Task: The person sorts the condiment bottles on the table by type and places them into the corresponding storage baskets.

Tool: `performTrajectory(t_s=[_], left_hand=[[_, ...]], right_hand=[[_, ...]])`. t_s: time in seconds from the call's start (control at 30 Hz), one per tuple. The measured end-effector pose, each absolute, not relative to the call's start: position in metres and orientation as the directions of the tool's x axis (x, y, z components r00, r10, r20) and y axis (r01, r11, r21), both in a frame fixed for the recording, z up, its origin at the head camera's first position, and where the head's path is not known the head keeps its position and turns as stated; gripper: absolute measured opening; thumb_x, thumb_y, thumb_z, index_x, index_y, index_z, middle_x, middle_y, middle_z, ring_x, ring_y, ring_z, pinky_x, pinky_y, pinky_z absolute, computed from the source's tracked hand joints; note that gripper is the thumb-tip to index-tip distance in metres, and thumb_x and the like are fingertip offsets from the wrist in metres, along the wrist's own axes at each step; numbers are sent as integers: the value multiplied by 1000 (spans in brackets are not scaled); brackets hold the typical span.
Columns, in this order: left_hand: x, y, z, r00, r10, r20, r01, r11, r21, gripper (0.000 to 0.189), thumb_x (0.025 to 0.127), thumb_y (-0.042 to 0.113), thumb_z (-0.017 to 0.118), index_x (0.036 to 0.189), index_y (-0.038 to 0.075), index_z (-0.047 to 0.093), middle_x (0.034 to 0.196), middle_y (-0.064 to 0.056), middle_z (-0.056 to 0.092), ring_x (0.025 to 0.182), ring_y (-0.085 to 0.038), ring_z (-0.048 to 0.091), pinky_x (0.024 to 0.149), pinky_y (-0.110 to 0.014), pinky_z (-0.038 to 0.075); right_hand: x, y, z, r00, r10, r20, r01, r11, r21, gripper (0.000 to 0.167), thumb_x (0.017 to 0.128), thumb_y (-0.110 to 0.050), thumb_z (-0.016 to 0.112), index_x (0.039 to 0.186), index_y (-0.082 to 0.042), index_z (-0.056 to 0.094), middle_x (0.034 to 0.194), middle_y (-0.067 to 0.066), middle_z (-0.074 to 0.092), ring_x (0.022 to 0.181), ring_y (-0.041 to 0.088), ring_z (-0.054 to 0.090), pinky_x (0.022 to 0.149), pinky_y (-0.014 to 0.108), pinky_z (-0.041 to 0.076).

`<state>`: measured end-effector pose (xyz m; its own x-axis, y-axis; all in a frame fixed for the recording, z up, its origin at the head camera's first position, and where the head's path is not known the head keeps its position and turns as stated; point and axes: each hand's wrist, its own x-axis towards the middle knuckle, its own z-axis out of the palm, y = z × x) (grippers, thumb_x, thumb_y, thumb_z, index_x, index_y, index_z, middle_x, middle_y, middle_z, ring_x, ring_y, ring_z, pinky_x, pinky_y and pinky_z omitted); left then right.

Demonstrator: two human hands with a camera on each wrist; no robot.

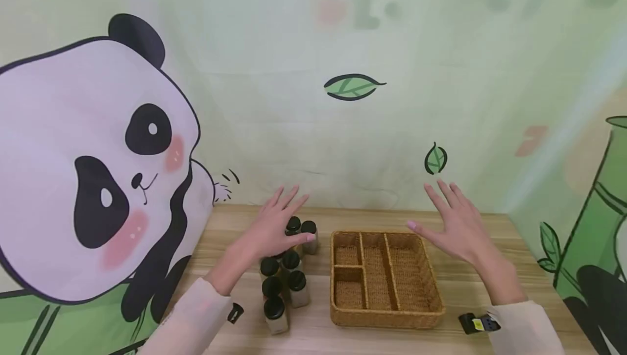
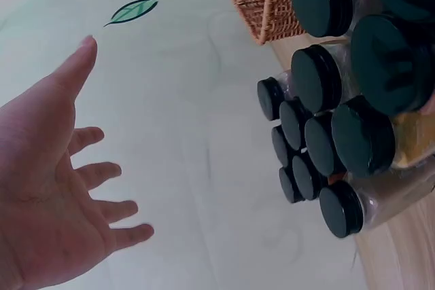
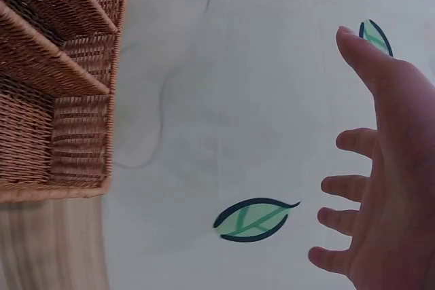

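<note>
My left hand (image 1: 274,231) is raised over the jars on the left, fingers spread and nothing held. Beneath and beside it stand several clear spice jars (image 1: 297,296) with black lids, grouped closely; the hand hides some of them in the head view. The left wrist view shows their black lids (image 2: 316,78) at the right, one jar with yellow contents (image 2: 413,139). My right hand (image 1: 458,224), also spread and holding nothing, hovers right of a woven basket (image 1: 387,319). That basket has several compartments, with no contents showing.
The wooden table (image 1: 313,338) meets a pale green printed wall cloth (image 1: 274,99) at its back edge. A panda (image 1: 63,115) is printed on the left of the cloth. Black wrist devices sit by both sleeves, the right one (image 1: 479,323) with a yellow label.
</note>
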<state>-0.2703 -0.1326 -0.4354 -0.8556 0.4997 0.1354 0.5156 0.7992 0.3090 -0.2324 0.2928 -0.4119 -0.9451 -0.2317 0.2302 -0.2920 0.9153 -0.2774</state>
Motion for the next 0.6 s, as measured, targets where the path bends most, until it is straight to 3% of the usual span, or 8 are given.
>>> performTrajectory(t_s=[0.17, 0.4, 0.6], left_hand=[[-258, -145, -436, -839, 516, 173, 539, 743, 397, 95, 94, 63, 73, 169, 22, 30, 176, -7, 18, 161, -40, 11, 122, -68, 25], [-236, -165, -451, -839, 503, 207, 533, 688, 493, 88, 92, 58, 79, 163, 18, 43, 165, -14, 40, 151, -40, 38, 116, -63, 38], [-225, -171, -468, -849, 497, 181, 507, 664, 549, 78, 89, 51, 84, 154, 20, 54, 154, -8, 53, 143, -36, 49, 114, -60, 43]], right_hand=[[-226, 307, -422, -957, -224, 185, -280, 879, -386, 95, 101, -61, 62, 171, -13, 19, 172, 28, 16, 152, 59, 19, 110, 84, 21], [-221, 333, -459, -968, -211, 133, -249, 791, -559, 93, 104, -53, 63, 170, -7, 16, 168, 33, 22, 149, 61, 26, 110, 83, 24], [-220, 344, -496, -988, -147, 50, -139, 696, -705, 84, 109, -50, 55, 168, -3, 19, 163, 37, 31, 144, 60, 37, 104, 78, 39]])
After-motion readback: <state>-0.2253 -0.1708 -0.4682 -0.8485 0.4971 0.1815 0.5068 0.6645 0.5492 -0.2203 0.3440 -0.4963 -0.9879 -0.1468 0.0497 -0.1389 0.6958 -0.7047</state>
